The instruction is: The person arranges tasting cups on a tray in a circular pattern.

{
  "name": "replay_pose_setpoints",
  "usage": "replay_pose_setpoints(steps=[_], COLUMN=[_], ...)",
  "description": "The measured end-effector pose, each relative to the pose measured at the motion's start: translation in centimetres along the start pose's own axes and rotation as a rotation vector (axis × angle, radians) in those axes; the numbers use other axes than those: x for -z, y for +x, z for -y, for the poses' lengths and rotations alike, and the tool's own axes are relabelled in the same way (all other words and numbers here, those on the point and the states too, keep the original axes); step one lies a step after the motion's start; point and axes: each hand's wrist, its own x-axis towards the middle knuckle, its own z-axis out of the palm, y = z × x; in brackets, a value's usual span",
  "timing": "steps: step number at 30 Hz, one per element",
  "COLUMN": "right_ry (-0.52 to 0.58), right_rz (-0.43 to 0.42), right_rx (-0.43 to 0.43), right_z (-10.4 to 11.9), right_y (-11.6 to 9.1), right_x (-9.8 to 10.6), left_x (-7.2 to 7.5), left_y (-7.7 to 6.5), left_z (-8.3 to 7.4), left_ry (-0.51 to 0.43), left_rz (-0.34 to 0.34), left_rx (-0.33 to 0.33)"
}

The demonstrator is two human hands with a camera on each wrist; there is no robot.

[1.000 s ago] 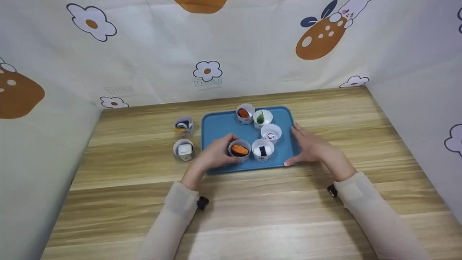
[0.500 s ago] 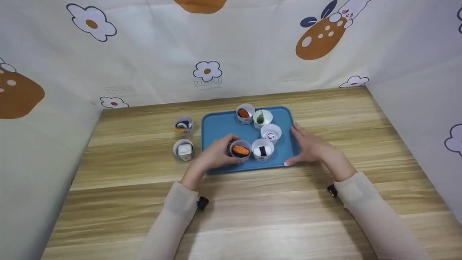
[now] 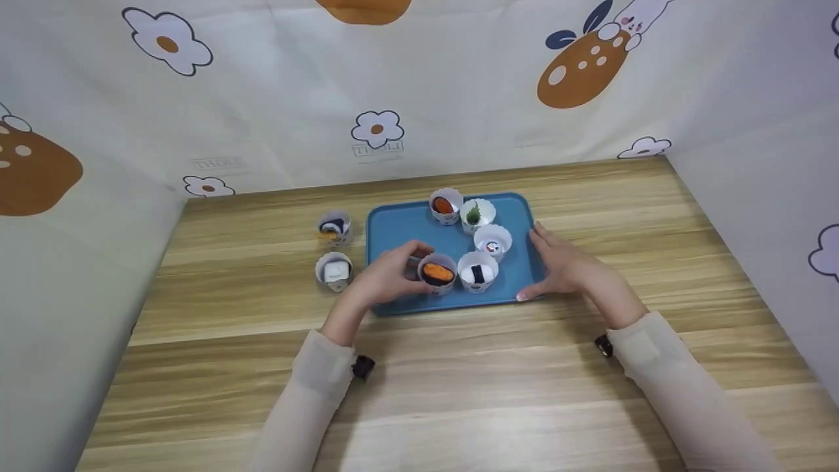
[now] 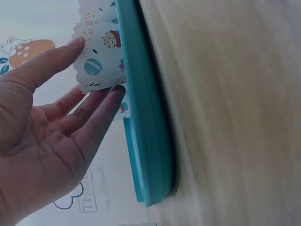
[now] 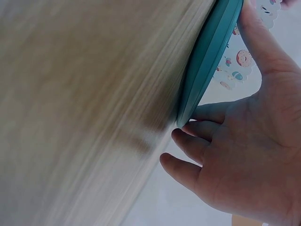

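Observation:
In the head view, a paper cup (image 3: pixel 438 288) with an orange-topped sushi piece (image 3: pixel 438 274) stands near the front of the blue tray (image 3: pixel 400 226). My left hand (image 3: pixel 391 278) is at this cup's left side, thumb in front and fingers behind, spread loosely with a small gap to the cup. The left wrist view has the thumb over the patterned cup wall (image 4: pixel 101 59). My right hand (image 3: pixel 564 265) rests against the tray's right end, fingers along the side and thumb on the front corner. Beside the orange-topped piece, another cup (image 3: pixel 478 286) holds a white piece with a black band.
Three more cups stand on the tray's right half, including one with a green leaf (image 3: pixel 473 214) and one with a red piece (image 3: pixel 443 206). Left of the tray, two filled cups (image 3: pixel 334 276) stand on the wooden table (image 3: pixel 459 387). A patterned cloth (image 3: pixel 275 98) hangs behind.
The cup with the orange-topped piece has slid slightly right against its neighbour. My left hand has since loosened and drawn back a little to the left. The right hand has stayed put.

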Motion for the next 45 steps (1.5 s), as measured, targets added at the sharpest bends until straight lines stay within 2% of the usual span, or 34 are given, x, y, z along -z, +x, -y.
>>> replay_pose_setpoints(steps=[8, 21, 35, 41, 45], right_ry=[0.005, -0.019, -0.012, -0.017, -0.015], right_rz=[0.003, -0.009, 0.005, 0.005, 0.004], right_rx=[-0.01, 0.005, -0.009, -0.012, -0.008], right_z=[0.0, 0.2, 0.2, 0.2, 0.3], right_y=[-0.1, -0.2, -0.3, -0.2, -0.2], right_x=[0.0, 0.0, 0.1, 0.1, 0.1], left_x=[0.6, 2.0, 3.7, 4.3, 4.7], left_y=[-0.5, -1.5, -3.0, -3.7, -4.1], left_z=[0.1, 0.1, 0.8, 1.3, 1.7], left_ry=[-0.074, -0.11, -0.163, -0.133, -0.124], left_rz=[0.007, -0.015, -0.076, -0.112, -0.142], left_rx=[0.013, 0.004, -0.022, -0.036, -0.02])
